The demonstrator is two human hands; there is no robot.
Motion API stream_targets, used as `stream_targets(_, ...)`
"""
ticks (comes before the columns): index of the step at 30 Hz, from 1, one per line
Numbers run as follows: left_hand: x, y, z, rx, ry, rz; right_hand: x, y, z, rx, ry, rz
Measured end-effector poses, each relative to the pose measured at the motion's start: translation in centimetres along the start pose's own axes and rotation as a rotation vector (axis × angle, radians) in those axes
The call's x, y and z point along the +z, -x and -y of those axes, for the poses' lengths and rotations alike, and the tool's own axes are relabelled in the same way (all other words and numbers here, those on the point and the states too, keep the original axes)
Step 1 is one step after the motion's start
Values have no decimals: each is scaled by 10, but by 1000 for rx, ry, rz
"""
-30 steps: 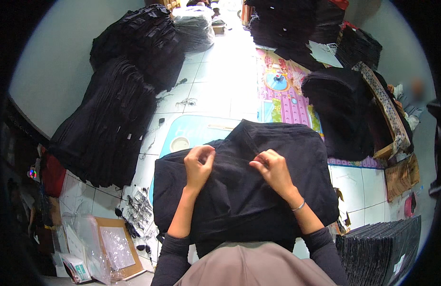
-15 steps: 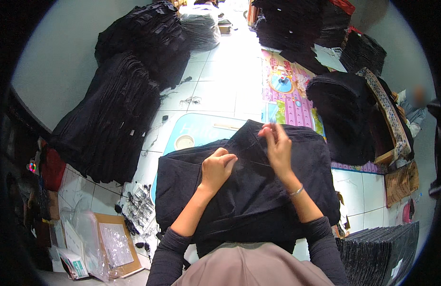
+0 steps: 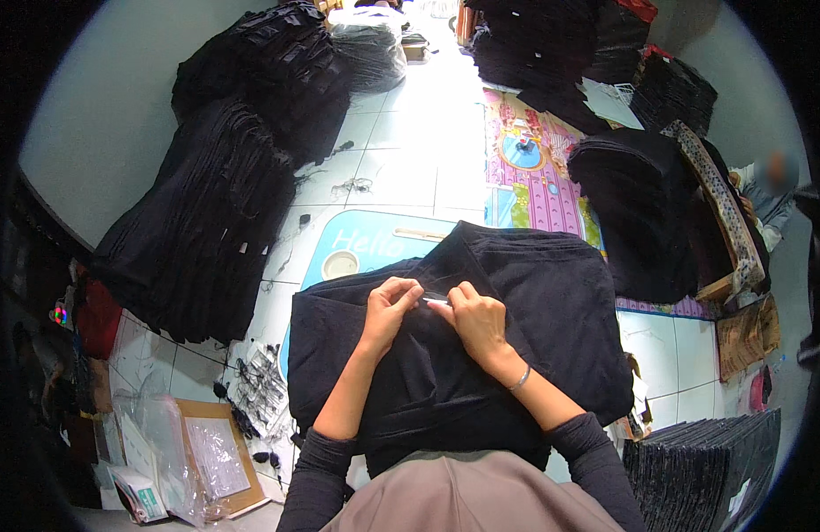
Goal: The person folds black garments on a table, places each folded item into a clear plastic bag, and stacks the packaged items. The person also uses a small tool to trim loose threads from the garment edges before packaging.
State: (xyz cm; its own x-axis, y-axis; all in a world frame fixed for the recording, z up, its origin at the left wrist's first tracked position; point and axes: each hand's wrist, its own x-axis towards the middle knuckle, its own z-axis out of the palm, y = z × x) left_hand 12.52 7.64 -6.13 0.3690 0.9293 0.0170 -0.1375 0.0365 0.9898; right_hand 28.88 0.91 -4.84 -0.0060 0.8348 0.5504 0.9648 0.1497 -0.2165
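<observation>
A pile of folded black garments (image 3: 552, 310) lies in front of me on a low light-blue lap table (image 3: 374, 226). My left hand (image 3: 390, 312) is closed in a pinch just over the top garment; what its fingertips hold is too small to tell. Close beside it, my right hand (image 3: 477, 323) is closed around a small slender pale tool (image 3: 437, 301), whose tip points toward the left fingertips. Its exact kind does not show. Both hands rest near the middle of the pile, almost touching.
Tall stacks of black cloth (image 3: 197, 213) stand at left, with more black garments (image 3: 636, 217) at right on a colourful mat (image 3: 525, 177). A cardboard piece with clear plastic (image 3: 219, 452) lies lower left. Black bundles (image 3: 702, 470) sit lower right. Another person (image 3: 769, 199) is at far right.
My right hand has come down and left from its raised position, bringing the pale tool to my left fingertips. My left hand has shifted slightly left.
</observation>
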Motion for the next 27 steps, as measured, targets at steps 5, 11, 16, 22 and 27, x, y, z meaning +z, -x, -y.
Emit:
stream_targets(5, 2, 0, -1, 8, 19, -1, -1, -2, 0, -54, -46, 8)
stream_targets(11, 0, -3, 0, -36, 36, -4, -1, -3, -4, -30, -152, -5)
stream_targets(16, 1, -4, 2, -4, 23, -30, -1, -4, -3, -48, -141, 47)
stream_targets(22, -4, -12, -1, 121, -353, -168, -13, -1, -3, 216, -205, -29)
stream_targets(27, -15, -10, -13, 136, -408, -6, -31, 6, -11, 132, -308, 43)
